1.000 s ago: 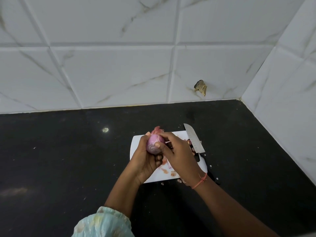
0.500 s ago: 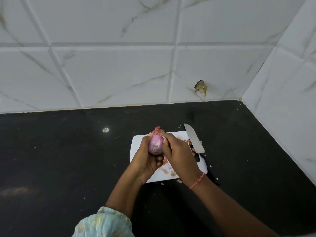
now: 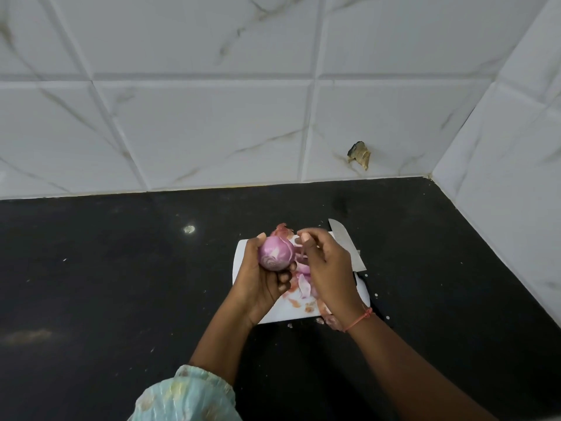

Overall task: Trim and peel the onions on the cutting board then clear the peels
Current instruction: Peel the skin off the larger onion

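Onion sits gripped in my left hand above the cutting board. My right hand, on the bulb a second ago, has drawn rightward, fingers pinching a strip of skin; peeling advances, peels remain uncleared.

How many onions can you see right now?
1. The onion is held in the left hand above the cutting board. More could be hidden behind the hands; only peels show on the board under the right hand.
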`<state>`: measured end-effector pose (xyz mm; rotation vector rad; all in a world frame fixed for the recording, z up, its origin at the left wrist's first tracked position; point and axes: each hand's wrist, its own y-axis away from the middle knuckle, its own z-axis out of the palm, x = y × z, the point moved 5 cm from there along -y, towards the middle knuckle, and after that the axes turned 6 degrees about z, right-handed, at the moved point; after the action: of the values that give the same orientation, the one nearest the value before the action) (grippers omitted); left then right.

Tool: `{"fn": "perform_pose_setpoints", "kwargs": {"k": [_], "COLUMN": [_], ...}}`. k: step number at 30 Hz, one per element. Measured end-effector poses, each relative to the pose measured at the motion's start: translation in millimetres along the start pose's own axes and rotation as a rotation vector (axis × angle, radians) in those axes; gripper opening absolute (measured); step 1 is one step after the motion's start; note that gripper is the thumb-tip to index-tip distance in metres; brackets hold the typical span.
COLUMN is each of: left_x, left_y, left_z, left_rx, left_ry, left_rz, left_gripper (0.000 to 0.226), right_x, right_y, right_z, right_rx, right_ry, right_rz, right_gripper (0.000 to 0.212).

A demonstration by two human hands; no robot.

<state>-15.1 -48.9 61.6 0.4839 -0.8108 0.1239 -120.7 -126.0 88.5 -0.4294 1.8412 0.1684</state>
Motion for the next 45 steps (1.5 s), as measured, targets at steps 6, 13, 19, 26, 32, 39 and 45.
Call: {"fn": "perform_pose_setpoints", "kwargs": {"k": [6,13,19,26,32,39,45], "left_x": [1.0,5.6,6.3,8.4,7.7,8.5,9.6], "left_y": [-1.0,1.3,4.1,0.5,-1.6,3.0,-1.0], "left_z": [1.2,-9.9,-7.7,-9.7,-13.6,-5.2,-8.2], "left_rx": [-0.017,0.037,0.012,-0.005,0.017,-0.005,0.002], "left_ry": [-0.086,-0.225,-0.208,-0.127,-0.141,-0.122,-0.085], "left_rz": [0.051,0.066,0.057,0.057,0.061,0.048,0.019], "left_gripper": [0.045,0.039,0.044,0.047,0.045,0.054,0.056], "right_x": [-11.6,-15.3,-18.1,-16.7,-18.6,-13.9,-15.3], "right_y": [4.2,2.2,1.7,6.9,7.3,5.0,8.7], "right_z": [10.8,6.5,8.8,10.1,11.1,10.5,14.5], "right_rx": [-0.273,-0.476,-0.387,-0.368,-0.386,-0.291,-0.345], "right_ry": [0.086,0.304,0.32,0.105,0.211,0.335,0.141], "right_rz": [-0.128,-0.277,-0.319,-0.212,-0.269,-0.337,-0.224], "right_gripper": [0.028,0.036,0.033,0.03,0.034,0.026,0.036]}}
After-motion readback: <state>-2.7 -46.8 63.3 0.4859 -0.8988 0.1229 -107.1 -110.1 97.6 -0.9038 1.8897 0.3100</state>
